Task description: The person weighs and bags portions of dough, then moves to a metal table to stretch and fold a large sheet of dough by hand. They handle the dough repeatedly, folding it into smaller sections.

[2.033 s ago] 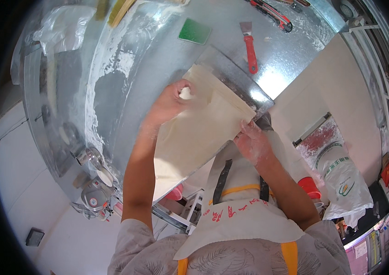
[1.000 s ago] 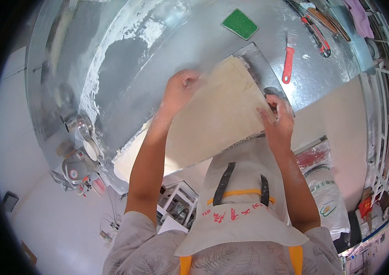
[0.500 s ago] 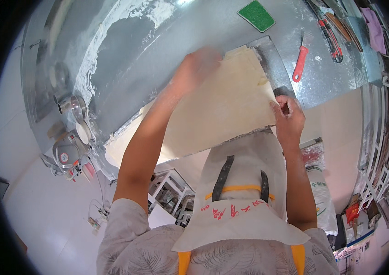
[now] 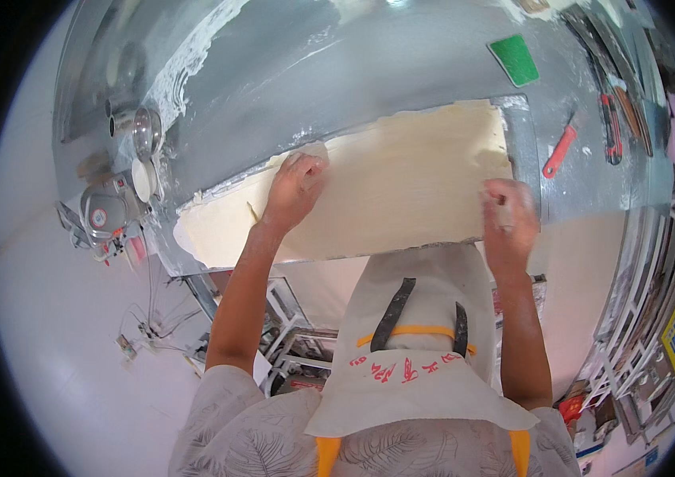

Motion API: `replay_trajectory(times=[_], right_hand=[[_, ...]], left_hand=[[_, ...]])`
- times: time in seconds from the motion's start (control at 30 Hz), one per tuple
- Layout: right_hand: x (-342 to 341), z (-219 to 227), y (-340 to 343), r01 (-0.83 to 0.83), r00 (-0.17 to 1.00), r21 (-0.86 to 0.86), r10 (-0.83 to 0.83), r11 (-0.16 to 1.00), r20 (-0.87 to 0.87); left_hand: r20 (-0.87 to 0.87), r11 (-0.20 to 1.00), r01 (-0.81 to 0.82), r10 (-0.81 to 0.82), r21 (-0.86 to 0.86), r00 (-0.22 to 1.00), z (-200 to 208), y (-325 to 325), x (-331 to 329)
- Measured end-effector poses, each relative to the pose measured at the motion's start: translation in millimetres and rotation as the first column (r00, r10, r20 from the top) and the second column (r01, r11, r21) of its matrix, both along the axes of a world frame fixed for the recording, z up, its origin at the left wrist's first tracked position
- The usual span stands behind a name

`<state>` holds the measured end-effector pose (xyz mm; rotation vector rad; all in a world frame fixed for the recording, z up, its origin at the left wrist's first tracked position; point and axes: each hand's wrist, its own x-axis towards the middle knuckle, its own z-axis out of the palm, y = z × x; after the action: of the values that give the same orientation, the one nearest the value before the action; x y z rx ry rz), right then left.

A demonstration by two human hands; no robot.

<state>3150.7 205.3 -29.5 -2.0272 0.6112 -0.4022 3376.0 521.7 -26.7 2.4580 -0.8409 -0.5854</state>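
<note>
A long, pale rolled dough sheet (image 4: 409,183) lies on a thin metal tray (image 4: 524,143) at the near side of the worktop. Over its left half is my left hand (image 4: 298,189), fingers curled closed close to the far edge. A pale flap shows by those fingertips; whether they grip it is unclear. My right hand (image 4: 510,222) hovers at the near right corner of the sheet, slightly blurred, with thumb and fingers drawn together. Anything in its pinch is hidden. A small fold (image 4: 253,213) sticks up on the dough left of my left wrist.
On the metal worktop (image 4: 274,95), a green scouring pad (image 4: 515,60) lies beyond the tray. Rightward are a red-handled blade tool (image 4: 562,151) and a red utility knife (image 4: 612,131). A metal bowl (image 4: 147,131) and a machine (image 4: 107,208) stand left. White flour streaks the top.
My left hand has come back from the far right edge to the sheet's left part. My right hand has let go of the right edge and lowered slightly. The view has shifted.
</note>
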Motion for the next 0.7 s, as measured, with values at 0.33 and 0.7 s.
replay_trajectory(times=[0.33, 0.7], right_hand=[[127.1, -30.6, 64.9, -0.647, 0.741, -0.308, 0.670, 0.698, -0.039], [137.5, -16.8, 75.8, -0.793, 0.590, -0.322, 0.783, 0.517, -0.197]], left_hand=[[0.032, 0.998, -0.043, 0.044, -0.044, 0.999, -20.0, 38.7, -5.0], [0.031, 0.963, -0.041, 0.051, -0.268, 0.998, -32.0, 44.1, -14.3]])
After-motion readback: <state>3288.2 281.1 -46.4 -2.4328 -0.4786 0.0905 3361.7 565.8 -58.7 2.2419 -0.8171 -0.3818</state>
